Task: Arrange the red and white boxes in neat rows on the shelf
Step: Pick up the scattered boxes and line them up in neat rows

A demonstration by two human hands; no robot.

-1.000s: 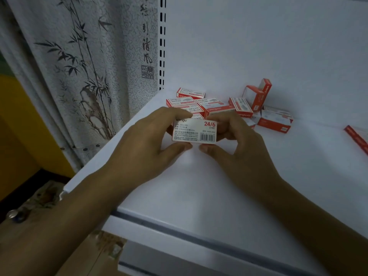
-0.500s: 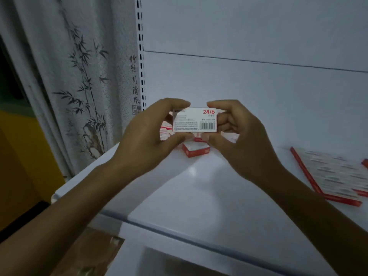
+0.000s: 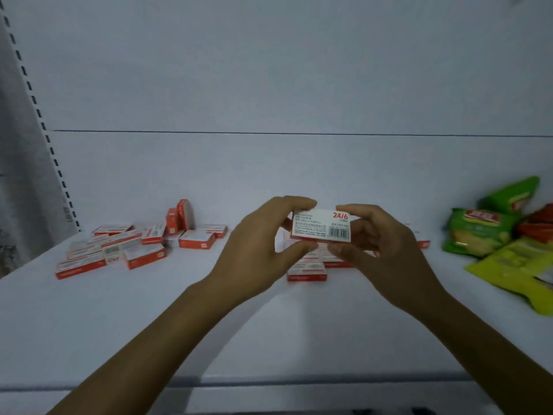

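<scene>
I hold one red and white box in the air above the white shelf, its white side with a barcode and "24/6" facing me. My left hand pinches its left end and my right hand its right end. A loose heap of several red and white boxes lies at the back left of the shelf, two standing on end. Flat-laid red and white boxes lie on the shelf right behind and below my hands, largely hidden by them.
Green and yellow snack bags are piled at the right end of the shelf. The shelf's white back wall rises behind. A slotted upright and a grey curtain stand at the left.
My view has swung right along the shelf, with both hands carrying the box: the heap now lies far to the left, and the flat-laid boxes and snack bags have come into sight.
</scene>
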